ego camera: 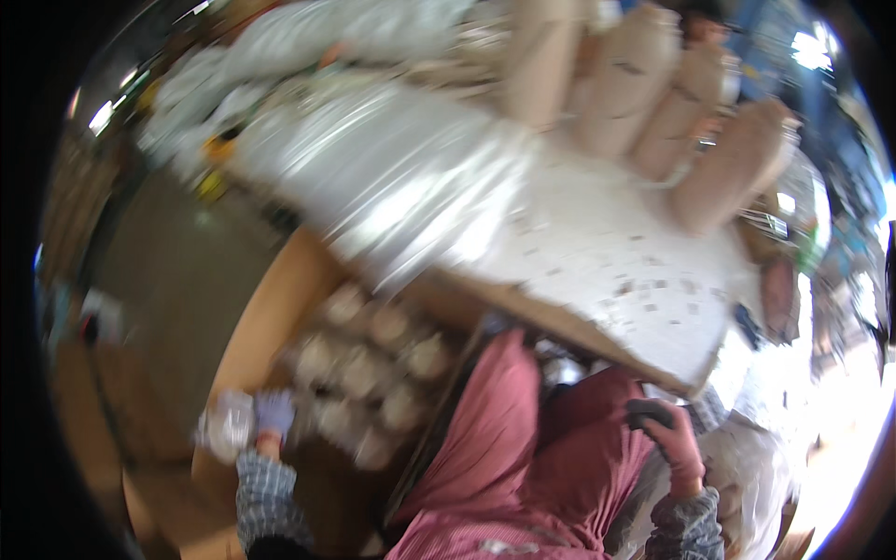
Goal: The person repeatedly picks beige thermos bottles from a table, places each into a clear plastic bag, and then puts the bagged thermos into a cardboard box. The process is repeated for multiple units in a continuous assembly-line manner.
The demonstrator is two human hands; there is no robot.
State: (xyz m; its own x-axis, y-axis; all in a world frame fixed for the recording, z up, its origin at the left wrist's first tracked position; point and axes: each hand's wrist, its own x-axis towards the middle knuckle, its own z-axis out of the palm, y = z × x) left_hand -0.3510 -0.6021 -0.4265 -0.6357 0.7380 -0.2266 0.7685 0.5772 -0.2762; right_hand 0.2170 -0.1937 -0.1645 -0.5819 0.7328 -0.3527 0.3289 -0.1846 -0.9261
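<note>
My left hand (276, 414), in a pale lavender glove, grips a round white item in clear plastic (231, 425) beside the wall of an open cardboard carton (269, 318). Inside the carton lie several similar wrapped round items (360, 371), blurred by motion. On the other side, my right hand (677, 448) wears a pinkish glove and has its fingers around a dark rounded object (648, 413), close to my knee. What that object is cannot be made out.
A white-topped table (602, 231) with small dark scraps stands ahead. It bears a stack of clear plastic film (399, 175) and several tall beige bundles (626, 77). More cardboard (150, 406) lies at the left, and a plastic-covered bundle (745, 469) at the right.
</note>
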